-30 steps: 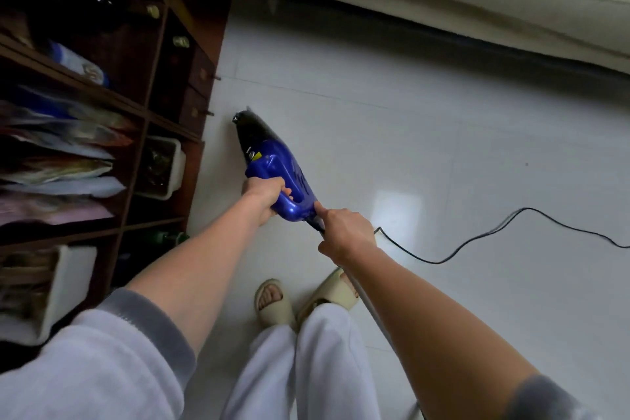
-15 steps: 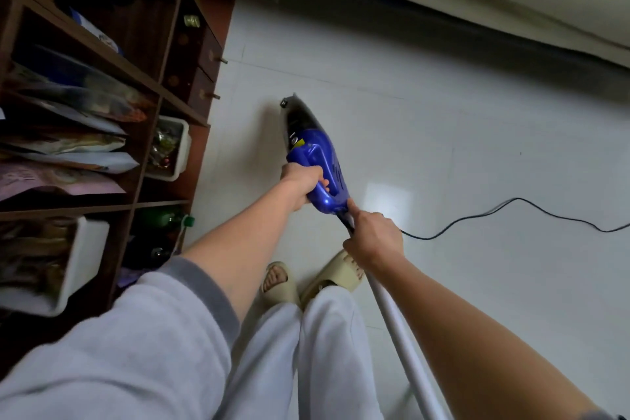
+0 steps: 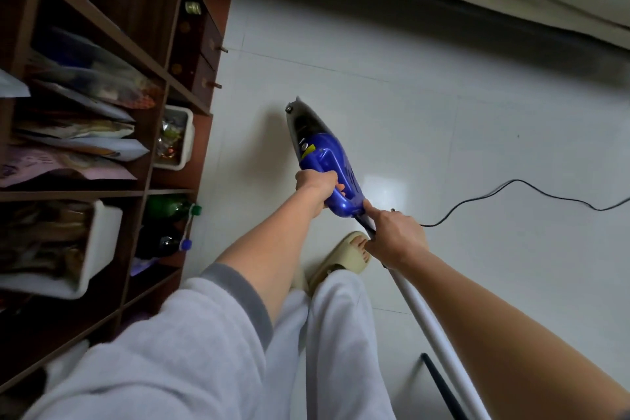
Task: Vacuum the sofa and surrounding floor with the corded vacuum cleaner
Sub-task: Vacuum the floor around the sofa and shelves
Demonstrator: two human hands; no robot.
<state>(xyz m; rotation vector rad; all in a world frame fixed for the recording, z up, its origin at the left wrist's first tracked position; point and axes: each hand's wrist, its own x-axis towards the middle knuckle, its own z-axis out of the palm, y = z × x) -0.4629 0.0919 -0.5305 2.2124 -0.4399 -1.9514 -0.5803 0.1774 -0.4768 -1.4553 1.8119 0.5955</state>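
Vacuum [image 3: 324, 153] moved from the shelf [image 3: 143, 133] toward frame centre; left hand [image 3: 317, 182] grasps its handle, right hand [image 3: 395, 235] grasps the tube [image 3: 433, 327]; floor-cleaning continues.

One vacuum [image 3: 324, 157], perhaps two bins [image 3: 102, 242].

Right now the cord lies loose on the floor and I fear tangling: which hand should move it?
Right hand: the cord trails on its side; the left hand grips the vacuum.

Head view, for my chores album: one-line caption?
Both hands, left and right, grip the blue vacuum over white tile.
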